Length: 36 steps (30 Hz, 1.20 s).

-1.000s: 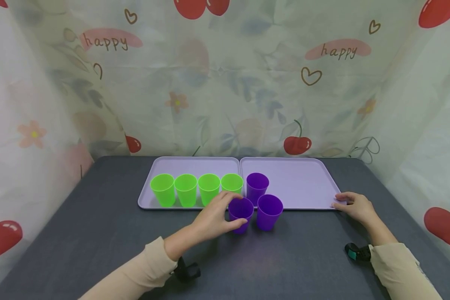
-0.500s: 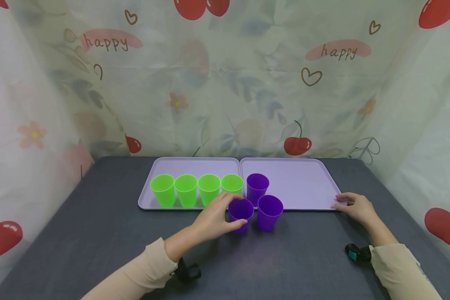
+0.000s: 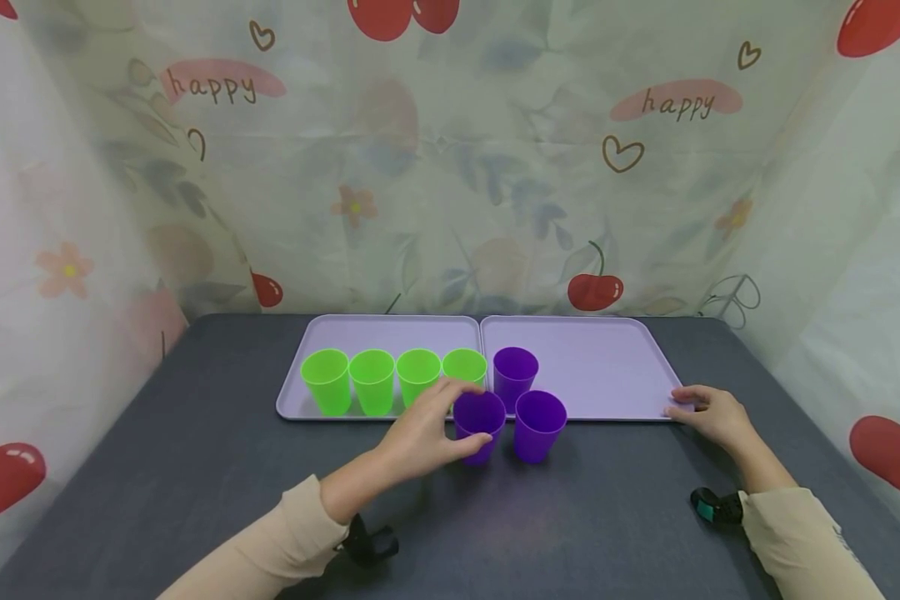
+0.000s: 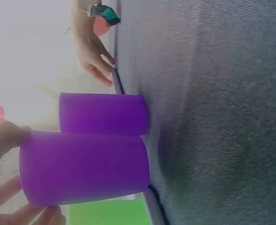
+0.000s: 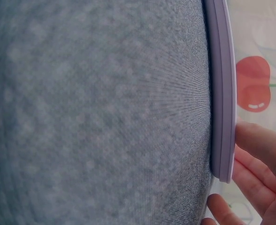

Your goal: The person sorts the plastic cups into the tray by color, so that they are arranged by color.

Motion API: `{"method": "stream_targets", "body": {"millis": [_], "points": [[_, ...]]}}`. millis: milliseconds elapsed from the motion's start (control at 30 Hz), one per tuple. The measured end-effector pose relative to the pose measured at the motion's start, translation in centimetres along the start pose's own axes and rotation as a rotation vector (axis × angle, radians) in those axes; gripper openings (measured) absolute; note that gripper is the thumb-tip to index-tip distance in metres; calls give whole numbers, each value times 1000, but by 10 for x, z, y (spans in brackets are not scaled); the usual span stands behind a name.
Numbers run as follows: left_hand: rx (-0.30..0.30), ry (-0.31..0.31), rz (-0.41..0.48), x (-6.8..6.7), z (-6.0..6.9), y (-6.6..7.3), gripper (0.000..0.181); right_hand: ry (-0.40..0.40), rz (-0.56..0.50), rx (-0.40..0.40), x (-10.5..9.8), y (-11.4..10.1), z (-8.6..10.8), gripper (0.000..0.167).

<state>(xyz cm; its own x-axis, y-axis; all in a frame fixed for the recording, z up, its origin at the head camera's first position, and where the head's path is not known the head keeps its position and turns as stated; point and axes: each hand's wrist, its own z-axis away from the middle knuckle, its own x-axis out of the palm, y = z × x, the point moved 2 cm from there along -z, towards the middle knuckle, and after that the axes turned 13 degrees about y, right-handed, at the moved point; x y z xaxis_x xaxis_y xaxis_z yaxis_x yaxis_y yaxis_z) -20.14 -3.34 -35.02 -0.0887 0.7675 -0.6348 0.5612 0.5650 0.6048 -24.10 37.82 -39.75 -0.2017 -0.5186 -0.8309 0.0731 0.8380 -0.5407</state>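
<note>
My left hand (image 3: 420,425) holds a purple cup (image 3: 477,421) upright, thumb on the near side and fingers round the far side. In the left wrist view the fingers grip this purple cup (image 4: 86,166) near its rim. A second purple cup (image 3: 540,423) stands close on its right, in front of the trays. Another purple cup (image 3: 514,373) stands on the right lilac tray (image 3: 592,367), at its left end. My right hand (image 3: 714,414) rests on that tray's near right corner; the right wrist view shows its thumb against the tray rim (image 5: 223,93).
Several green cups (image 3: 372,379) stand in a row on the left lilac tray (image 3: 390,329), which adjoins the right one. Both trays lie on a dark grey cloth-covered table (image 3: 555,533). A printed curtain (image 3: 450,225) encloses the back and sides.
In the last half second my left hand and its purple cup have shifted slightly left and up. The right hand, the trays and the other cups have stayed put.
</note>
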Motion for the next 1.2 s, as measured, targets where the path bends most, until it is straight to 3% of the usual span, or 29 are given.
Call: {"method": "stream_targets", "body": {"millis": [267,600,1200], "points": [[1,3,22,-12,-6,10,51,-8,-2,-5,1,1,-1,55],[73,78,66,-27,-21,24,50,-4,1,-4,0,1,-1,55],[122,125,81,-31,-47,42,50,-17,-3,15,0,1,-2,58]]}}
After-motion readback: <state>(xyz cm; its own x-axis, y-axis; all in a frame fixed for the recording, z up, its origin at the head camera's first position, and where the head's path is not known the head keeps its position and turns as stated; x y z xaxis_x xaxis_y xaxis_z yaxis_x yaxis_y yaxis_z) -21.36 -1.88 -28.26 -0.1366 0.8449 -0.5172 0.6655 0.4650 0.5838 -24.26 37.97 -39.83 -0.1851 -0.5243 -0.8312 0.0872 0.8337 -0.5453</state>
